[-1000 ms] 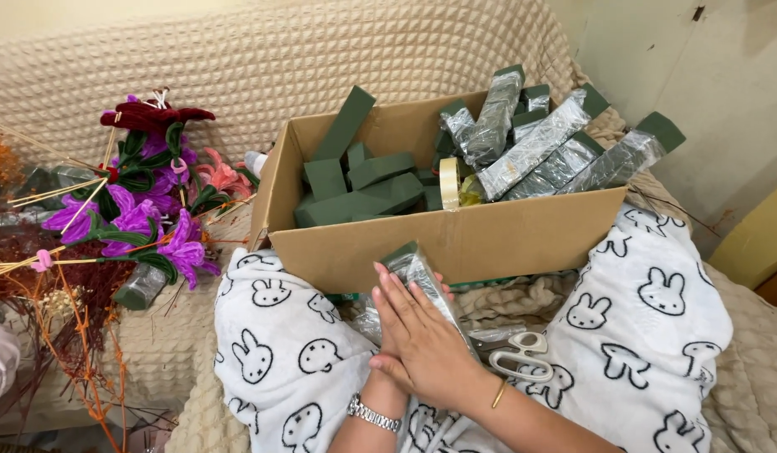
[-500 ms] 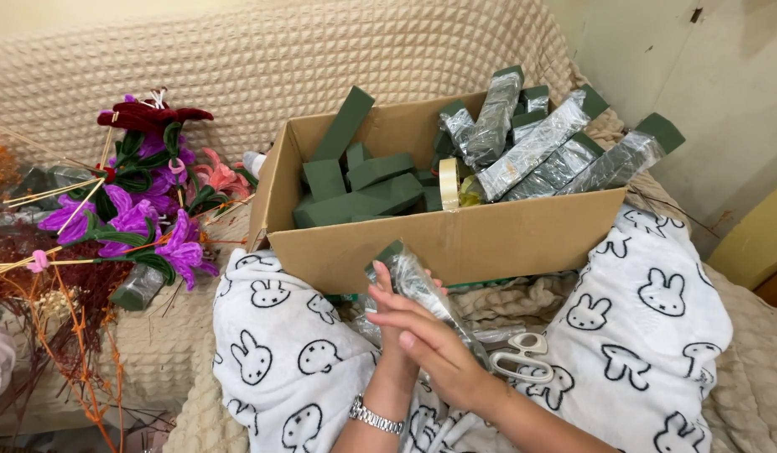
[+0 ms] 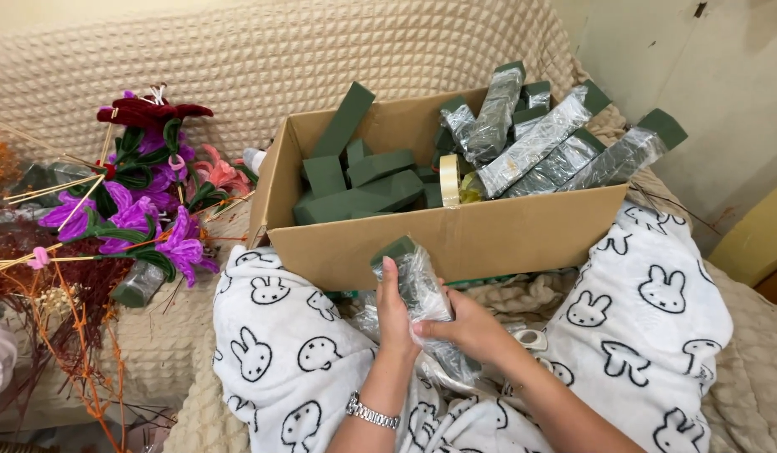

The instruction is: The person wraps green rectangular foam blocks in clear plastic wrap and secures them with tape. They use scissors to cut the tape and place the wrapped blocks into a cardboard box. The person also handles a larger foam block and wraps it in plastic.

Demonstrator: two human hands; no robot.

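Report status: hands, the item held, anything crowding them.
Left hand and right hand both gripping wrapped green foam block. Cardboard box right behind, scissors beside right hand.

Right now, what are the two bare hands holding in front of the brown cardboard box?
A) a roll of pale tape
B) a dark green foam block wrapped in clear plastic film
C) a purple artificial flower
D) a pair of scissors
B: the left hand and right hand both grip the dark green foam block wrapped in clear plastic film, held just in front of the brown cardboard box.

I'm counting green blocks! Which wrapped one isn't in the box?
The wrapped green block held between the left hand and right hand, in front of the cardboard box. The other wrapped ones lean inside it.
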